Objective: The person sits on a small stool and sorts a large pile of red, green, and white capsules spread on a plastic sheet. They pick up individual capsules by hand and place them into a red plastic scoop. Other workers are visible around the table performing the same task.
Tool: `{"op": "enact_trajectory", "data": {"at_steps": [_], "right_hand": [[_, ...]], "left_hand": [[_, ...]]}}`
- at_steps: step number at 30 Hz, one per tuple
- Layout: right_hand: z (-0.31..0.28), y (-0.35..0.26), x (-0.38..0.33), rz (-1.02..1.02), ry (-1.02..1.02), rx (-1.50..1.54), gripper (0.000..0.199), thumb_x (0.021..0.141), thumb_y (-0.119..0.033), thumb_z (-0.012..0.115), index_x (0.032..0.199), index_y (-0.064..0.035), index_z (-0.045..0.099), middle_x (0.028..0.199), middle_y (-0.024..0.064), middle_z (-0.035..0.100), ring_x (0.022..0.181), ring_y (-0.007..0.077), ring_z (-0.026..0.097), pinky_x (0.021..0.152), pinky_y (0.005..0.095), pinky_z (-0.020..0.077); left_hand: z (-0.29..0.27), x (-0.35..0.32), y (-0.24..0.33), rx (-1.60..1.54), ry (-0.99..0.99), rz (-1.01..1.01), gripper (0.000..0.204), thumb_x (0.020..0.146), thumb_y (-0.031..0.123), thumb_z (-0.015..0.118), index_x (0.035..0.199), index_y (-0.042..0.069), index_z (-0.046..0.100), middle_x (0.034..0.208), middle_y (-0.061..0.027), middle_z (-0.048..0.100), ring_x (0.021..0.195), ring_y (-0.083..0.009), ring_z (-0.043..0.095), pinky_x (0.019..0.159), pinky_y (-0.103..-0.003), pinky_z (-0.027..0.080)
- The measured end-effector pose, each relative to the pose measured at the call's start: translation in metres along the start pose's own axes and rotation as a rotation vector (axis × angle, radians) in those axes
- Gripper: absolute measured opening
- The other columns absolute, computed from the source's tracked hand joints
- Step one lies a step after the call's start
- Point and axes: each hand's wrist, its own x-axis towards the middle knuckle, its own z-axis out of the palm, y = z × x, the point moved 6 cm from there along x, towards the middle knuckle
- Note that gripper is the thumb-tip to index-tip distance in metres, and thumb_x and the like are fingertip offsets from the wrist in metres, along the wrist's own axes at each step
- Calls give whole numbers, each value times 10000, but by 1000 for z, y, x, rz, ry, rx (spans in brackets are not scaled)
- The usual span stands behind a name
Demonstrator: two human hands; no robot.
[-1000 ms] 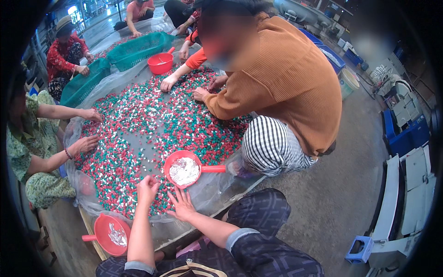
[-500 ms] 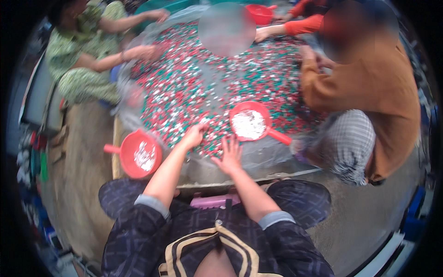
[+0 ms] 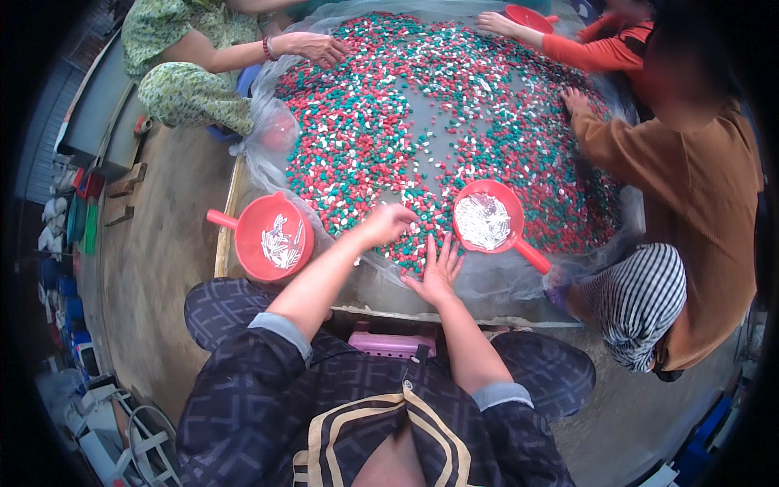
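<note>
Left hand (image 3: 388, 224) has curled over the pellets (image 3: 365, 138); right hand (image 3: 439, 269) stays flat (fingers spread).

One head-worn fisheye camera is looking steeply down from above the person's chest. It is facing forward over the desk (image 3: 487, 304), sitting close to the near edge. The person's forearms are coming in from the lower edge, with the lap beneath. Straight lines are bending toward the dark round rim. No second view is sharing the scene.
</note>
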Motion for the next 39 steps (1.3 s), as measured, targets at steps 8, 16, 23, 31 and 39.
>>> {"op": "enact_trajectory", "data": {"at_steps": [8,16,23,31,39], "right_hand": [[-5,-8,0,-25,-1,-1,1255,577,-493,806,1490,-170,9,1525,213,-106,1399,434,-80,1081,624,-18],[-7,-6,1,19,-19,-9,1263,575,-478,813,1489,-154,3,1525,215,-95,1398,441,-68,1083,624,-10],[-8,-10,-1,21,-27,-23,1264,569,-474,818,1490,-165,9,1527,211,-81,1397,444,-48,1081,631,18],[-4,-6,0,12,-26,-29,1240,592,-503,797,1491,-170,10,1528,204,-102,1394,452,-50,1080,633,19],[-5,-1,1,29,-48,-8,1278,591,-511,795,1484,-141,-41,1522,212,-130,1390,449,-116,1069,638,-14]], "left_hand": [[-60,12,-64,401,513,-184,496,705,-80,605,1161,116,608,1278,-207,443,1067,-326,542,909,-389,483],[-25,5,-5,367,349,-242,84,756,61,670,830,38,637,895,-142,617,876,-328,611,783,-396,505],[-6,-8,-20,606,295,-319,153,712,137,709,816,38,656,876,-139,640,891,-315,627,760,-420,520],[-8,32,49,-293,270,-216,237,731,178,730,886,18,650,783,-79,678,709,-142,644,669,-319,531],[59,43,7,-403,-65,-284,268,901,75,544,1152,1,601,921,-56,645,803,-112,603,713,-261,519]]}}
